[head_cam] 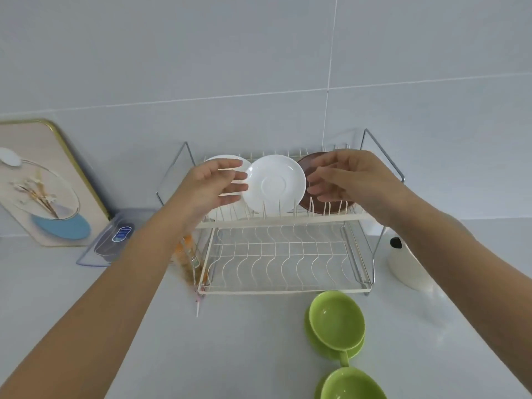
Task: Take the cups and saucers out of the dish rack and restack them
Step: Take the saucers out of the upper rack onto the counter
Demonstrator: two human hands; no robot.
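Two bare hands reach toward the upper tier of a white wire dish rack (288, 256) standing on a pale table (244, 341) against a tiled wall. The left hand (213, 185) hovers with fingers straight and spread, its grip open, the fingertips at the left edge of a white saucer (275, 185) that stands upright in the middle slots; whether they touch it cannot be told. The right hand (345, 180) is likewise open and holds nothing, its fingers in front of a brown saucer (319, 203) upright at the right end. A second white saucer (227, 162) stands behind the left hand. The rack's lower tier holds no dishes. In front of it on the table sit a green cup (336, 319) on a green saucer (316, 341) and, nearer the camera, another green cup (352, 384). A clear plastic lid (115, 240) at left carries a blue label, its writing too small to read.
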